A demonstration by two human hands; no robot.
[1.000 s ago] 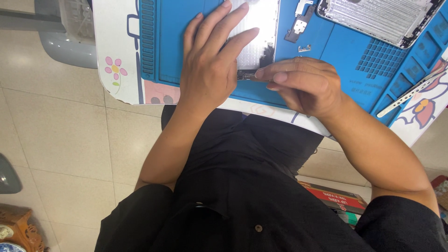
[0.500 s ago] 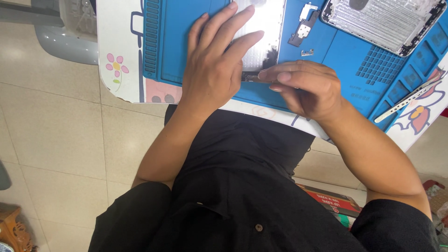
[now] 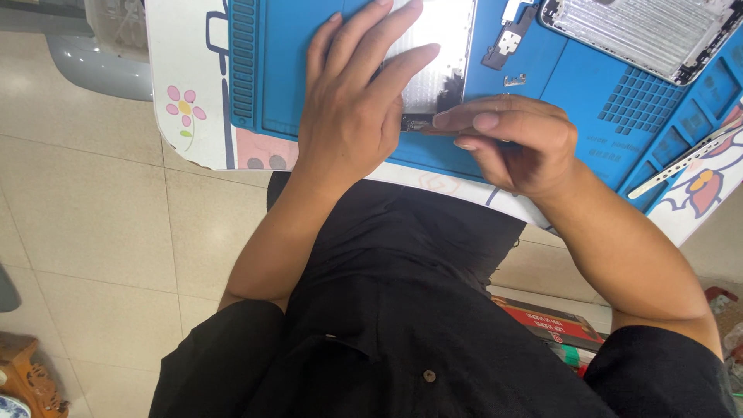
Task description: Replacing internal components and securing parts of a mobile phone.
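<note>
My left hand [image 3: 356, 108] lies flat with fingers spread on a shiny silver metal plate [image 3: 437, 54] that rests on a blue work mat [image 3: 557, 101]. My right hand [image 3: 511, 139] is beside it, thumb and forefinger pinched at a small dark part [image 3: 418, 122] at the plate's near corner. Whether the fingers hold a tool is hidden.
A ribbed silver device back shell [image 3: 642, 31] lies at the mat's far right. Small loose metal parts [image 3: 507, 42] sit near the plate. A thin metal tool [image 3: 681, 159] lies at the table's right edge. The white table [image 3: 186, 77] has flower drawings. A red box [image 3: 557, 325] lies on the tiled floor.
The view has shifted slightly. Both hands stay in place on the plate; the right fingers have stretched out a little toward the plate's corner.
</note>
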